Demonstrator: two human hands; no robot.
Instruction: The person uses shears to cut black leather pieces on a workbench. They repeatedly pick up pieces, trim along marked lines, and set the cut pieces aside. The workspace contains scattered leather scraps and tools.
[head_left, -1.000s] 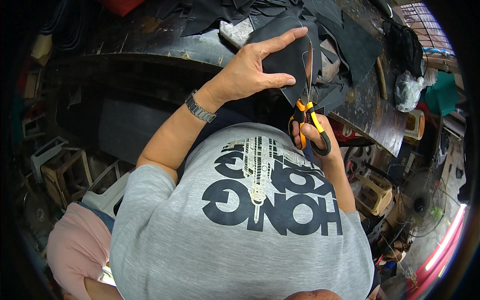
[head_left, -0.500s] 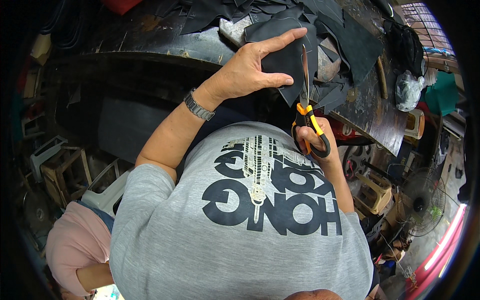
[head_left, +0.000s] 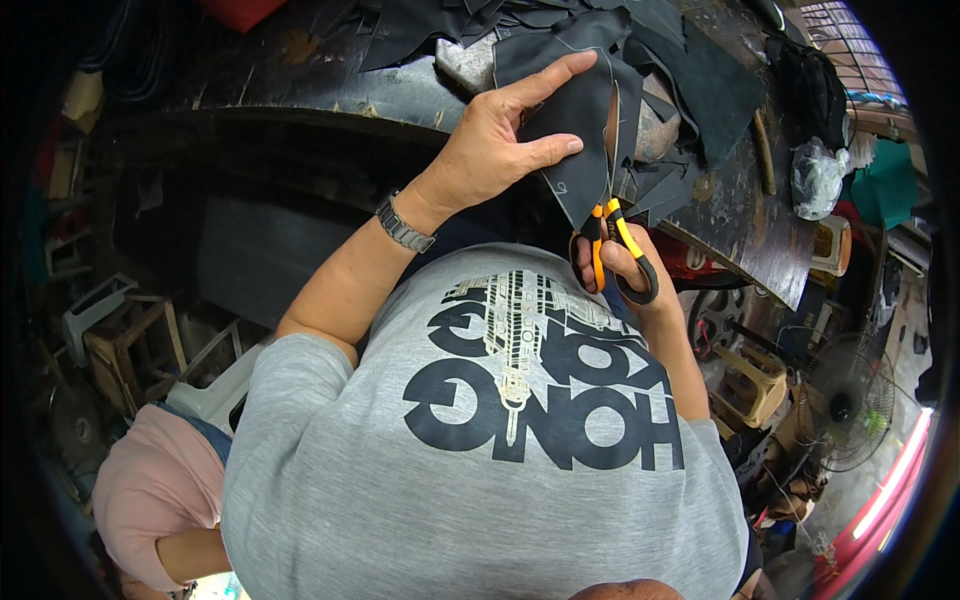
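Note:
A black leather-like sheet (head_left: 570, 120), marked with thin pale lines, extends past the table's near edge. My left hand (head_left: 490, 145) holds it from the left, thumb and index finger stretched apart on top; the other fingers are hidden. My right hand (head_left: 643, 268) grips scissors (head_left: 620, 232) by their black, yellow and orange handles, fingers through the loops. The blades are parted and point away from me at the sheet's right side, where a long slit shows between the sheet and a strip to its right.
More black pieces (head_left: 690, 90) are heaped across the dark, worn table (head_left: 330, 90). A wooden stick (head_left: 764, 150) and a clear plastic bag (head_left: 818, 180) lie to the right. A fan (head_left: 845, 400) stands low right. Stools (head_left: 130, 340) and a person in pink (head_left: 160, 490) are at left.
The scissor handles have spread apart and the blades have opened. My left hand has shifted slightly, and the sheet's lower corner has turned, showing a pale mark.

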